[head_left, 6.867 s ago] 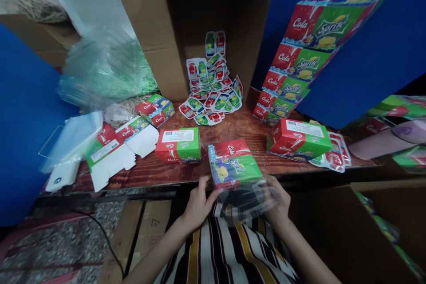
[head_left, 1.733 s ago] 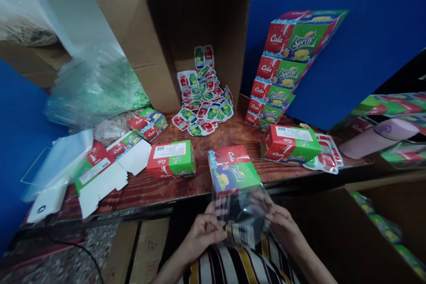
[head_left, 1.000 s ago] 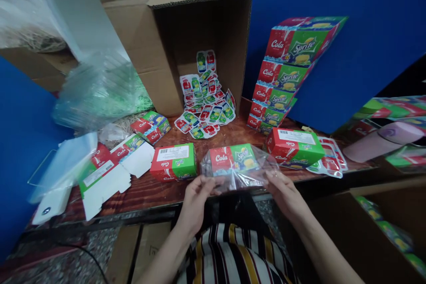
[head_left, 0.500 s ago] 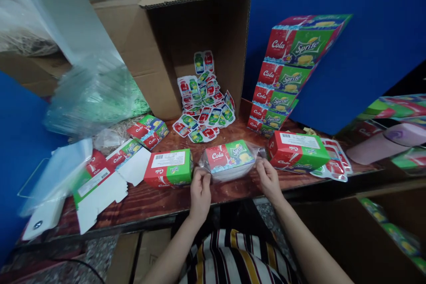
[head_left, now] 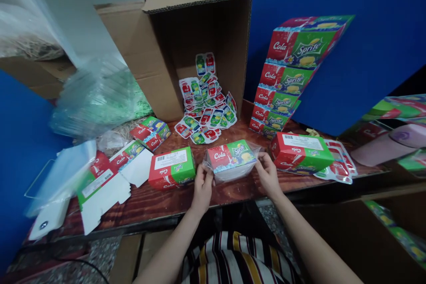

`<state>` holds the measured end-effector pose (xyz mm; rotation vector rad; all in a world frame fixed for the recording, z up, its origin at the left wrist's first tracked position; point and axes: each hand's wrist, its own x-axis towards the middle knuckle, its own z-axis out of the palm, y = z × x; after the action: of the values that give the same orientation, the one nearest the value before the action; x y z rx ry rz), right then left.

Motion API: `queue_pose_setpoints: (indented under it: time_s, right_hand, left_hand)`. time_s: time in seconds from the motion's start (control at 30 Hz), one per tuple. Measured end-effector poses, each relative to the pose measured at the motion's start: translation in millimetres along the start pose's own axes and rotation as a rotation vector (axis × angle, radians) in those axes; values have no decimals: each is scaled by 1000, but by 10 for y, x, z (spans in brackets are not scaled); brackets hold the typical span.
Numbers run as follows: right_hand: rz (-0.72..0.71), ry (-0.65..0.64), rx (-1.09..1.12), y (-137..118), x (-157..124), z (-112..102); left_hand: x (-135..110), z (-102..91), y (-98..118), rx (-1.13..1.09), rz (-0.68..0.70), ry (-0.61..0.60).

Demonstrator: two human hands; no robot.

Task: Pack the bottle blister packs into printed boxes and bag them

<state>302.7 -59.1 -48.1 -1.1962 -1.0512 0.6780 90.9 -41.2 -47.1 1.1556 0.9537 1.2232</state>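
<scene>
The wrapped box (head_left: 231, 159) lies on the wooden table (head_left: 159, 199), between the fingers of both hands. Its long axis runs from the left fingers to the right fingers. The red "Cola" half is at the left fingers and the green "Sprite" half is toward the right ones, and the printed face looks up. The left hand (head_left: 202, 186) has its fingers closed on the clear plastic at the left end. The right hand (head_left: 268, 176) pinches the plastic at the right end.

Just outside the left fingers lies a second box (head_left: 172, 173), label up. Just beyond the right fingers lies a third box (head_left: 301, 153). Behind the fingers, loose sachets (head_left: 206, 111) spill from an open carton (head_left: 159, 53). Nothing stands between the hands and the wrapped box.
</scene>
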Motion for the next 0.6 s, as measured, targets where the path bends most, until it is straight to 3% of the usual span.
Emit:
queue_pose_setpoints:
  time_s: [0.1, 0.33, 0.53, 0.6]
  right_hand:
    - [-12, 24, 30, 13, 48, 23]
    - [-69, 247, -96, 67, -70, 53]
    - [-172, 71, -198, 118, -281, 173]
    - [-157, 92, -310, 115, -296, 225]
  left_hand:
    - [-11, 22, 15, -58, -8, 12]
    - [10, 69, 50, -139, -89, -68]
    - [-10, 114, -13, -188, -114, -29]
    - [-13, 123, -19, -192, -115, -21]
